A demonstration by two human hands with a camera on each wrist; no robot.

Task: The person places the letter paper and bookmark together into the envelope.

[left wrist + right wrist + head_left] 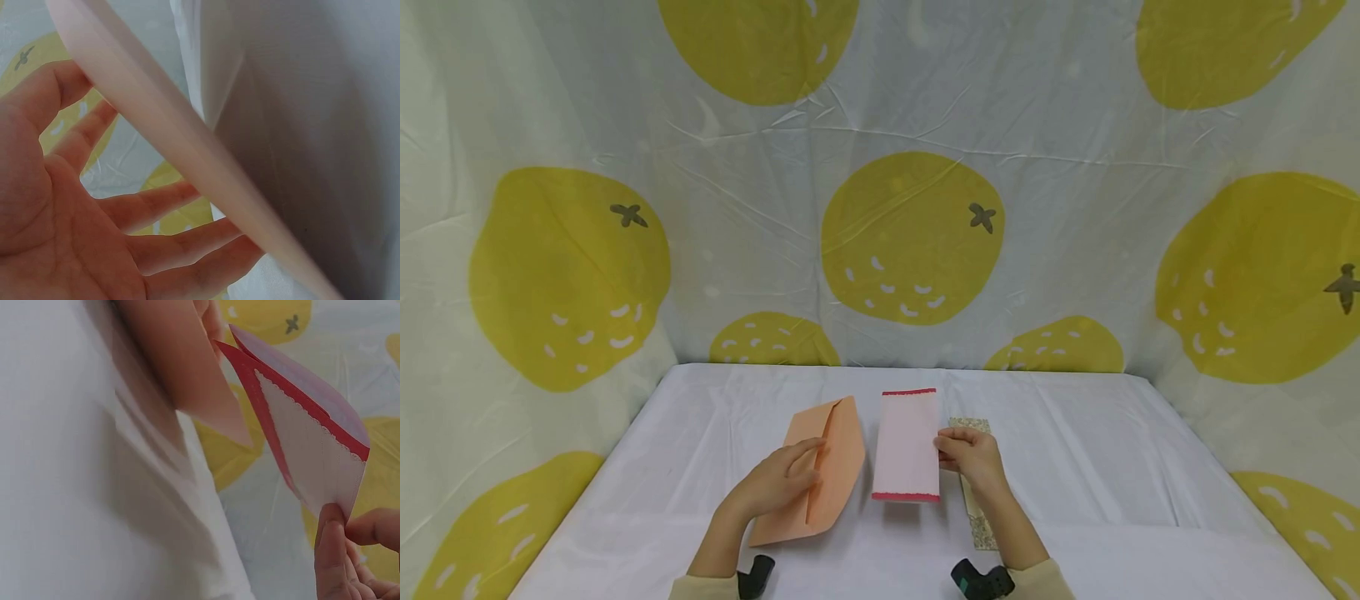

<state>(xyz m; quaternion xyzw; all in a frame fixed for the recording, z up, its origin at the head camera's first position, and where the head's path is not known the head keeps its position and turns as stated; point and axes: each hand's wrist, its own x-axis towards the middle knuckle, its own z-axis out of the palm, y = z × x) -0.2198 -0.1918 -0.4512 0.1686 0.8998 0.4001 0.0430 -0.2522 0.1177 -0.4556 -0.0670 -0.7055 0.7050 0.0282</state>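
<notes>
My left hand holds a peach-orange envelope, which is tilted on the left side of the table. In the left wrist view the fingers are spread, and their tips reach the near side of the envelope. With thumb and fingertips, my right hand pinches the right edge of a folded pale pink card. Red scalloped bands run along the card's two short ends. Seen from the right wrist, the card has its two leaves slightly apart, above the thumb and fingertips.
Partly under the right hand and forearm, a narrow gold glittery piece lies on the table. A white cloth covers the table. Behind it hangs a pale curtain with large yellow fruit prints. Each wrist carries a dark device.
</notes>
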